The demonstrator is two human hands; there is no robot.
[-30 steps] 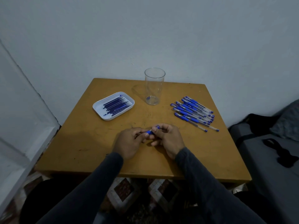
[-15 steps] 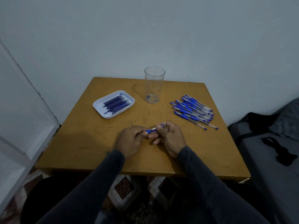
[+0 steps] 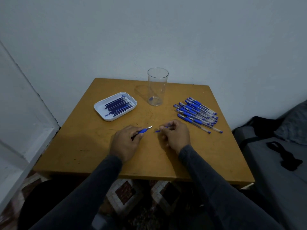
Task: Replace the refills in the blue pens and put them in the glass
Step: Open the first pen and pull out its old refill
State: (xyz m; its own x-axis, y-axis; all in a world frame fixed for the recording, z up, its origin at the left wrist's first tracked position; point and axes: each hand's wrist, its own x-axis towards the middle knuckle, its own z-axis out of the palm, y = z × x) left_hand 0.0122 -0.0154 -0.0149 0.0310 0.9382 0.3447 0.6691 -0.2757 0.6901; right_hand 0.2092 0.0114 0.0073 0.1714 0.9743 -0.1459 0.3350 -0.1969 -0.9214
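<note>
Left hand (image 3: 124,143) fingers grasping pen (image 3: 144,129), tip pointing up-right, right hand (image 3: 176,135) fingers pinching cap (image 3: 162,129).

Left hand (image 3: 125,141) and right hand (image 3: 176,135) apart, low over table, fingers curled (each pinching something small); sleeved forearms converge.

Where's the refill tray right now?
The white refill tray sits on the table's far left, left of the glass, beyond the left hand.
</note>
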